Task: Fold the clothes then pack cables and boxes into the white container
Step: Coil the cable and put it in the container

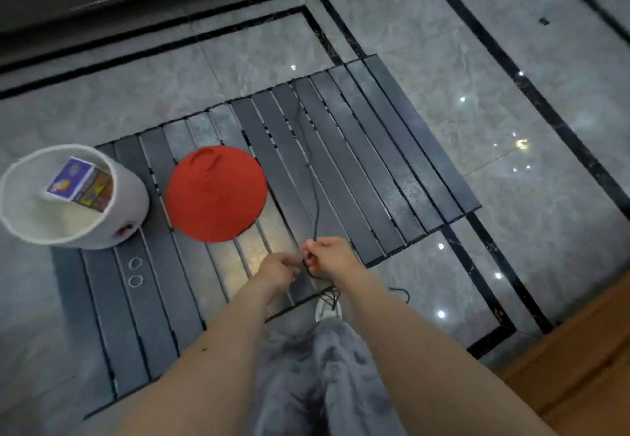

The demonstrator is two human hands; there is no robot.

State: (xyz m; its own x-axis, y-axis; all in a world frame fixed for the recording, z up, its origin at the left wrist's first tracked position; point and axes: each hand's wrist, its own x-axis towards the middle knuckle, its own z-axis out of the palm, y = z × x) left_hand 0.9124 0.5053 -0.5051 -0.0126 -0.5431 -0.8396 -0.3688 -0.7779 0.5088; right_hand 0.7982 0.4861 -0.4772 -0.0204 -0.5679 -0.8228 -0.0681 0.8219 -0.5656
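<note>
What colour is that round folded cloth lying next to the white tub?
Red, plain with no pattern. The folded cloth shows clearly in the head view.

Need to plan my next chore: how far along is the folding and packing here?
Looks done: a folded red garment lies on the slatted table, and a colourful box stands in the white container. In hand: the left hand and right hand are gathering a black cable. Left: coiling it, perhaps with the rubber bands, and packing it.
</note>
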